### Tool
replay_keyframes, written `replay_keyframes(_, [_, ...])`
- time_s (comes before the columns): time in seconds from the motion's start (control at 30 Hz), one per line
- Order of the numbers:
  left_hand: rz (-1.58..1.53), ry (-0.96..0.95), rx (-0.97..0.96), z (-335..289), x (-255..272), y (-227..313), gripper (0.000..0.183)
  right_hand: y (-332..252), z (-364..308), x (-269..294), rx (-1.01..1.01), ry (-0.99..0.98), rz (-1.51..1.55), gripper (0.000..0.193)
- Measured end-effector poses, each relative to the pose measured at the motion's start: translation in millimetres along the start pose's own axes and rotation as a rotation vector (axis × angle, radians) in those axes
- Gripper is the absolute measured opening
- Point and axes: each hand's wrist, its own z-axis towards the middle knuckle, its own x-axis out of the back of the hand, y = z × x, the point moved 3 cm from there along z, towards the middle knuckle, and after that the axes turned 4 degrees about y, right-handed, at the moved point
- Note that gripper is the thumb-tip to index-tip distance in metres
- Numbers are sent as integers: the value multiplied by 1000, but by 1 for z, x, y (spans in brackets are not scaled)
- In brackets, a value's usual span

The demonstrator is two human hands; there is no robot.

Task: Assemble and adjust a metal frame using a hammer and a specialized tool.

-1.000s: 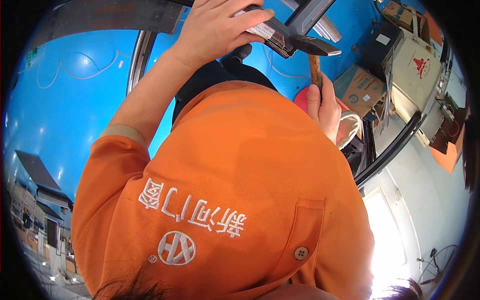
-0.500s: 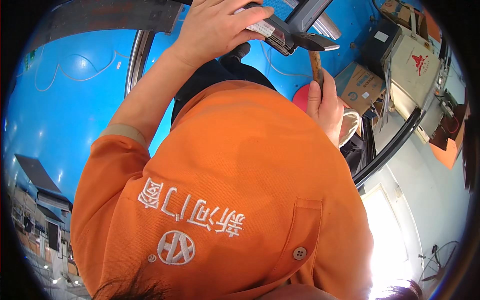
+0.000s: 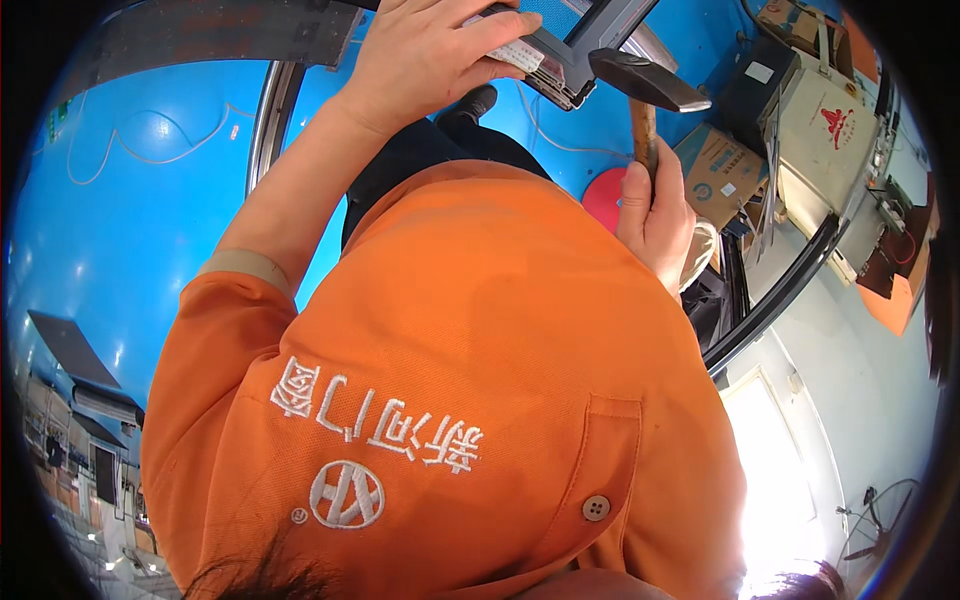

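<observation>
My left hand reaches out at the top of the view and grips the end of a grey metal profile. My right hand is closed around the wooden handle of a hammer. The hammer's dark head sits right beside the profile's end, just right of my left fingers. My orange shirt fills the middle of the picture and hides what is below it.
The floor is glossy blue. Cardboard boxes and a white box stand at the upper right. A red round object lies by my right hand. Dark curved frame bars run along the right and another along the left.
The hammer has shifted only slightly by the profile's end. My left hand keeps the same grip on the profile.
</observation>
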Motion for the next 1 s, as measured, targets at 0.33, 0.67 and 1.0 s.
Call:
replay_keyframes(0.33, [15, -10, -5, 1, 1, 0, 33, 6, 0, -8, -86, -106, -102, 32])
replay_keyframes(0.67, [30, -109, 18, 13, 8, 9, 34, 7, 5, -3, -93, -138, -113, 31])
replay_keyframes(1.0, [-16, -2, 12, 1, 2, -1, 34, 3, 6, 1, -80, -146, -110, 30])
